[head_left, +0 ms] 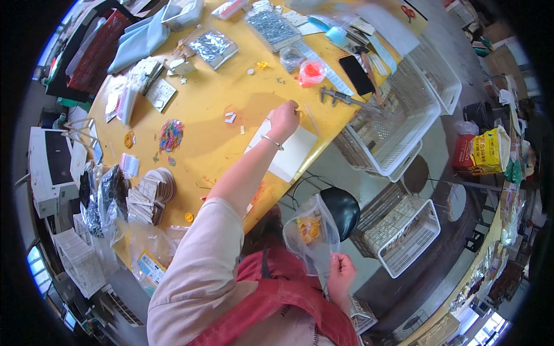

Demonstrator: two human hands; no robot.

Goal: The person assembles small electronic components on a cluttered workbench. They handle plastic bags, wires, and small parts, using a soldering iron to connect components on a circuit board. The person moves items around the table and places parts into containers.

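My left hand (284,122) reaches over the yellow table, its fingers curled closed above a white sheet (293,154). A bit of orange shows at its fingertips, too small to name. Down by the table's near edge, my right hand (341,272) is closed on the edge of a clear plastic bag (330,222). Inside the bag lies a clump of small orange-yellow pieces (309,229). Left of the sheet are small white pieces (230,117) on the tabletop. A pile of multicoloured paper clips or similar small bits (171,135) lies farther left.
A caliper (340,97) and a black phone (356,75) lie near the table's right edge. White plastic crates (398,130) stand beside that edge. A black stool seat (339,213) is behind the bag. Stacked pale pieces (151,193) sit at the table's left.
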